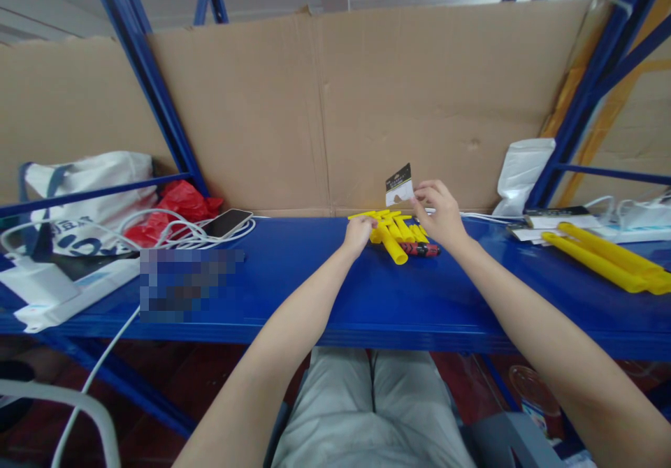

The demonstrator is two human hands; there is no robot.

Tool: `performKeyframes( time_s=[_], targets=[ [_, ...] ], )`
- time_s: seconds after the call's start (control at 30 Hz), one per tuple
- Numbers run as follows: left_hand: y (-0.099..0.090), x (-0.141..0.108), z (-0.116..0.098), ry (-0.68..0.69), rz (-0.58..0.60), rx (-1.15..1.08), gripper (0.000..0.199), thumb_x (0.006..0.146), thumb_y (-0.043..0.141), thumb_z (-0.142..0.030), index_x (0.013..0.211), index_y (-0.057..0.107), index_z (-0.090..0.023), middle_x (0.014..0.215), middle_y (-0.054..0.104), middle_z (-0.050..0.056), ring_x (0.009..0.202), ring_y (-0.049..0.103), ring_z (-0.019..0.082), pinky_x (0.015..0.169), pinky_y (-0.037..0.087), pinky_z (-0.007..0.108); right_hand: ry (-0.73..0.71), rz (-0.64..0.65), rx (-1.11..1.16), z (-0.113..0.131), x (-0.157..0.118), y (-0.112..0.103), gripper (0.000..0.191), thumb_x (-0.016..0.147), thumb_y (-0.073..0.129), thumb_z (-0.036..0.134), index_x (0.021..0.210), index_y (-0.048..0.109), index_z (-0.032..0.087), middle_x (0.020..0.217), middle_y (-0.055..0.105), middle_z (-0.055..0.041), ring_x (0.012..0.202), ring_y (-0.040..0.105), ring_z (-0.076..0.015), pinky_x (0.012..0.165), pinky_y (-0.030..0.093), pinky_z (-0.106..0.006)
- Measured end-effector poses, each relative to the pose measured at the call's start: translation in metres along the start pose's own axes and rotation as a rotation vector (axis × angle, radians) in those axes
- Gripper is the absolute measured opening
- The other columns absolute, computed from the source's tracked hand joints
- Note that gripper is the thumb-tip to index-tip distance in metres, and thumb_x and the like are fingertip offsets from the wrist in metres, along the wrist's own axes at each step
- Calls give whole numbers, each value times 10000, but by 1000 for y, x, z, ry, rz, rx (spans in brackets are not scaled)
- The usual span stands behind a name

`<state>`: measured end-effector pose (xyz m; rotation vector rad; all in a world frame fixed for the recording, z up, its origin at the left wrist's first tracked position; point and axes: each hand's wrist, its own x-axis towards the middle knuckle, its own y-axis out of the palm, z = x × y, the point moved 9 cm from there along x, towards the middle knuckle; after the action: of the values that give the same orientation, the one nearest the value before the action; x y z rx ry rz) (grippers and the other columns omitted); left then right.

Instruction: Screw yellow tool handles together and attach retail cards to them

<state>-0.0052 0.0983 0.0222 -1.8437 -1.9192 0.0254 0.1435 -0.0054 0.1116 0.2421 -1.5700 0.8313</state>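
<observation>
We hold a black-and-white card (401,184) in our right hand (439,211); our left hand (358,236) touches yellow tubes (392,246) on the blue tabletop (293,265)

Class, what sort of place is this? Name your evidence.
Probably a makeshift workbench in a workshop or storeroom: blue metal posts, a cardboard backing and a blue worktop bearing yellow tubes.

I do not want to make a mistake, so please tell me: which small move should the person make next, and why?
Probably lower the card a little toward the yellow pieces. The right hand holds it raised, while the left hand is already down at the left side of those pieces.
</observation>
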Motion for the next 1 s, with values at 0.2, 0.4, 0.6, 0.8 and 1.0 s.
performKeyframes(
  time_s=[0.2,0.4,0.6,0.8,1.0],
  targets=[
    [10,-3,2,109,23,408,266,703,604,-384,813,649,-146,949,669,141,939,607,284,820,445,371,44,38,-101,-12,0,-2,197,856,378,257,780,548,194,853,595,-100,827,544,-207,768,425,-356],
    [9,-6,1,123,-28,352,319,650,651,-492,684,625,-176,764,663,105,804,624,255,722,468,331,71,89,-175,-23,-1,3,222,850,375,266,776,571,194,791,599,-92,793,537,-217,744,413,-358],
    [21,-6,4,96,68,353,230,601,685,-394,659,632,-179,786,645,90,822,612,248,732,464,316,66,94,-182,-23,-2,4,221,849,372,262,782,567,185,774,593,-93,785,535,-214,733,411,-345],
    [19,-9,5,52,32,544,415,625,631,-414,949,644,-155,1137,538,157,1095,503,314,872,413,361,60,126,-198,-21,-4,9,213,849,375,270,786,558,182,760,587,-91,762,531,-207,723,411,-329],
    [18,-10,8,-1,2,519,259,655,614,-350,846,645,-179,1172,537,122,1121,468,322,887,393,377,35,101,-172,-21,-4,8,202,847,392,269,781,560,179,753,588,-87,746,535,-201,717,417,-327]
  ],
)
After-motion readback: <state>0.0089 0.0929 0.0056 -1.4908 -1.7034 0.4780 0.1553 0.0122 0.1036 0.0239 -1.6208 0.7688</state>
